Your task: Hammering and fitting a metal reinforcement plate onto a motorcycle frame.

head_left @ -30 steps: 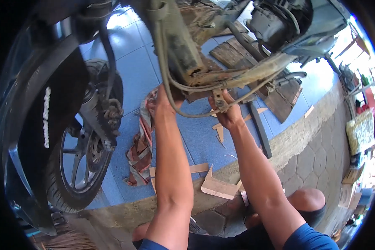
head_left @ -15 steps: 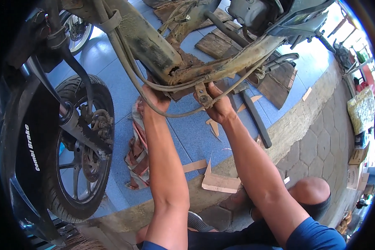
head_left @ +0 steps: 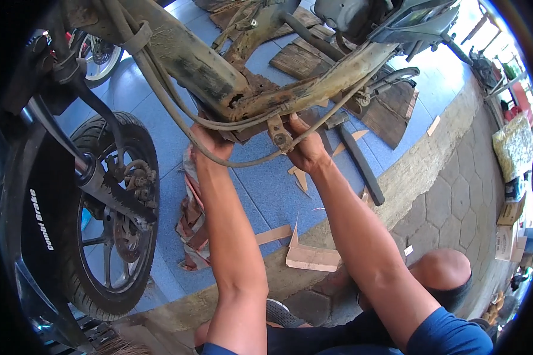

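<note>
Frame (head_left: 189,59): above both hands; thick metal tube slants from upper left down to the joint
Lower tube (head_left: 337,80): long axis climbs rightward from there
Joint (head_left: 247,97): flaking rust, ragged hole
Left hand (head_left: 212,142): beneath the joint; fingers hidden, grip and opening unclear
Right hand (head_left: 307,145): thumb up beside the drilled bracket (head_left: 279,136); hold and opening unclear
Floor (head_left: 269,195): smooth blue tile

Left grip (head_left: 212,142) — fingertips hidden
Rusty frame (head_left: 314,90) covers them; far engine (head_left: 344,16) — cut off by the top edge.
</note>
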Demonstrator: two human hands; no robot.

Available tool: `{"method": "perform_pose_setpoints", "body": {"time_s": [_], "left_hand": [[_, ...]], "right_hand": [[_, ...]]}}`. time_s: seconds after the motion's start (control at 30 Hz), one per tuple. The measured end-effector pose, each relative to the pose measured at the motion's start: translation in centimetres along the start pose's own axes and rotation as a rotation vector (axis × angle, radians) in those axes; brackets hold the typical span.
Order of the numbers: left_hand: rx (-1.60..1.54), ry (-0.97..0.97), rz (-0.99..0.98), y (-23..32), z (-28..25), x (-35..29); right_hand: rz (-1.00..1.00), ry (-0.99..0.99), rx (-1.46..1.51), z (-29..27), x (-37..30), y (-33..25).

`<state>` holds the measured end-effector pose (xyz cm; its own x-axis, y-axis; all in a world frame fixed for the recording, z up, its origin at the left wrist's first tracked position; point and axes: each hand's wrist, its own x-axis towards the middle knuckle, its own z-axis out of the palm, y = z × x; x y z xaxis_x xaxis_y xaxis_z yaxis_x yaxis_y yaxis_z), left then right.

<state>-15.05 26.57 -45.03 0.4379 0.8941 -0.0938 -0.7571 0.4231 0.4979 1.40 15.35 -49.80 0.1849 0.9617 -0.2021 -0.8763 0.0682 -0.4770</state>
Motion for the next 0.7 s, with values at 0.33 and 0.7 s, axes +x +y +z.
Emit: {"method": "perform_pose_setpoints", "body": {"time_s": [0.33, 0.7], "left_hand": [[-0.197, 0.016, 0.022, -1.3, -3.0, -1.2], [-0.295, 0.047, -0.006, -0.4, -4.0, -2.2]], "right_hand": [[-0.041, 0.074, -0.028, -1.7, -0.5, -0.1], [-0.021, 0.094, -0.063, -1.9, -0.8, 0.9]]}}
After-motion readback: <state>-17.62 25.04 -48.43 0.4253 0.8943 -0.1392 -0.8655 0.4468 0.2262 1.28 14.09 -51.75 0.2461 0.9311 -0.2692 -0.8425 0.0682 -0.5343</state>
